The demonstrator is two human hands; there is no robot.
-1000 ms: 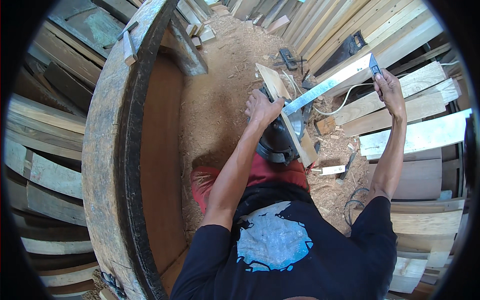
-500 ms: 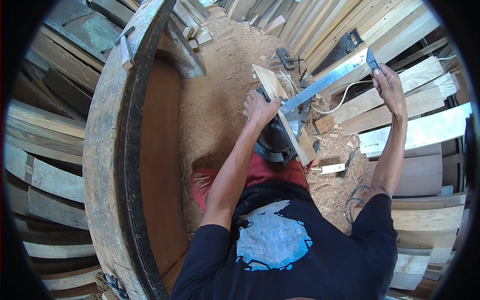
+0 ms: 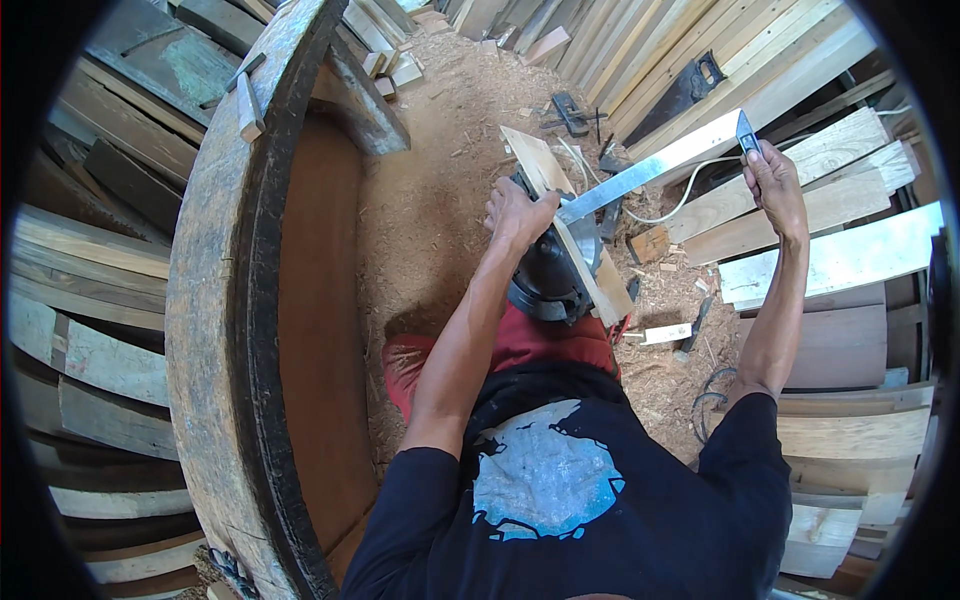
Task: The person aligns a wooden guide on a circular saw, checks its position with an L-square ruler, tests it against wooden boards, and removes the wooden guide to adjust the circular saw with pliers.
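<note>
We note metal square (image 3: 660,168) slanting from far right to pale board (image 3: 600,275) at centre; blade's left end at board, exact contact unclear; right hand (image 3: 775,185) grasps square's handle (image 3: 746,130); left hand (image 3: 518,215) has fingers curled at board and black power tool (image 3: 545,290); we cannot tell which they grip; tool just beyond red trousers (image 3: 535,345); handsaw (image 3: 688,98) far right; long workbench (image 3: 210,300) left; shavings (image 3: 430,150) over floor.

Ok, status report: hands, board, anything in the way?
Left hand at thin board. Right hand grips bladed metal tool, far end at board. White cord nearby.
</note>
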